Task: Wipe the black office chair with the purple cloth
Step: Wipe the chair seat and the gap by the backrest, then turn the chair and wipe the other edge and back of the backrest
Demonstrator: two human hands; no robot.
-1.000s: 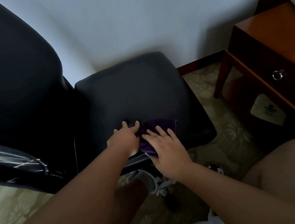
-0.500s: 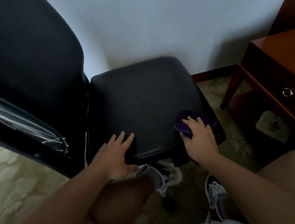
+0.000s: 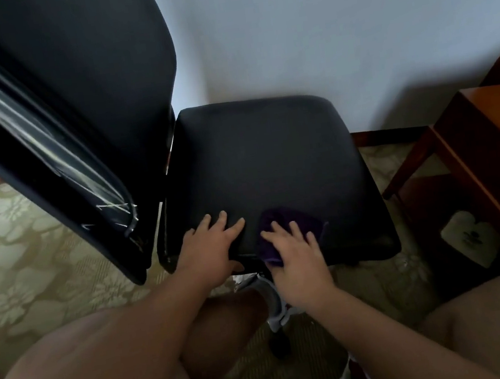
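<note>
Both hands lie flat, close together, on the chair (image 3: 271,167) seat's near edge. The right hand (image 3: 296,256) presses the cloth (image 3: 295,224) down with straight fingers; the left hand (image 3: 211,252) rests bare beside it.

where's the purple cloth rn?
Head view, lower centre: purple cloth lies on the near edge of the chair seat, under the right hand, just right of the left hand.
</note>
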